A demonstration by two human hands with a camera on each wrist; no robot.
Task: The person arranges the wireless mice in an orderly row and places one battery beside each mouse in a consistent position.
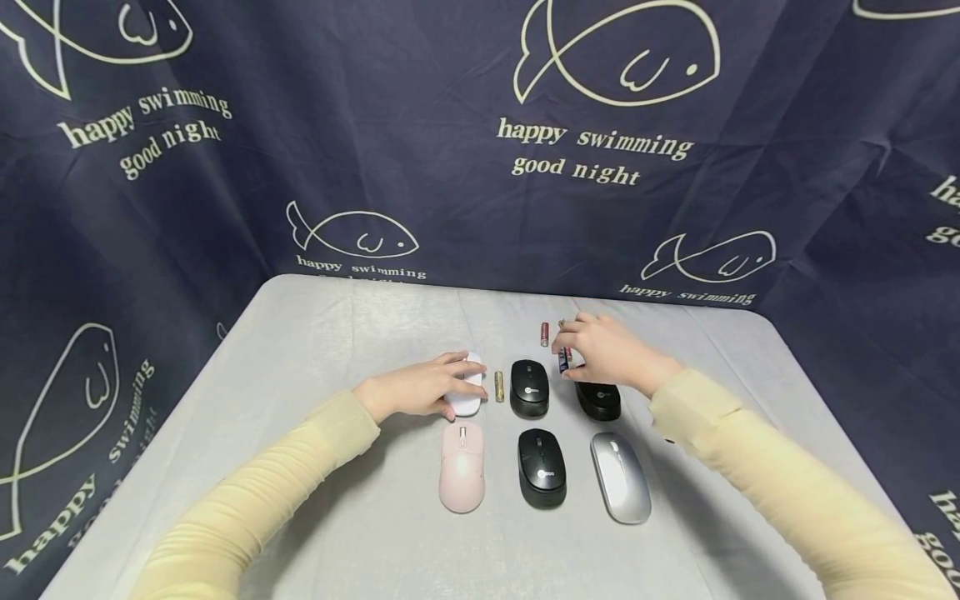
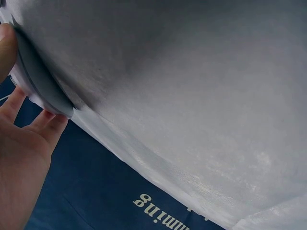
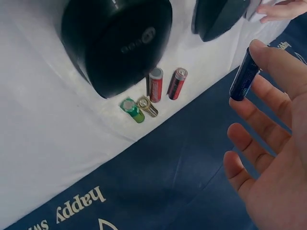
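My left hand (image 1: 420,385) holds a white computer mouse (image 1: 468,406), thumb on one side and fingers on the other; the left wrist view shows the mouse's grey side (image 2: 41,76). Between thumb and fingers my right hand (image 1: 611,350) pinches a dark blue battery (image 3: 243,79), raised in the air. Beneath that hand a black mouse (image 1: 600,403) is partly covered. The right wrist view shows a red-and-silver battery (image 3: 156,86), a red-and-black one (image 3: 178,84), a gold one (image 3: 147,107) and a green one (image 3: 133,110) on the table.
A gold battery (image 1: 499,387) lies between the white mouse and another black mouse (image 1: 529,388). Nearer along the table (image 1: 360,533) are a pink mouse (image 1: 462,475), a third black mouse (image 1: 542,467) and a silver mouse (image 1: 621,478). A dark blue curtain (image 1: 420,125) hangs behind.
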